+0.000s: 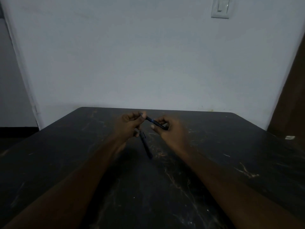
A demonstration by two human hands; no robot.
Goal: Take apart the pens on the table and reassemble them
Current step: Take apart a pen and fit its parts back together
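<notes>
Over table (214, 154), L hand (130, 125), R hand (170, 129) grip pen (156, 123).

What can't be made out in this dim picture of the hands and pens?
Head view, the only one:
- The held pen: both ends are hidden by the fingers of the left hand and right hand that pinch it; whole or apart, I cannot tell.
- The second pen: dark and blurred against the dark table, its top end behind the left hand.
- The small pale object at the right: too small to identify.
</notes>
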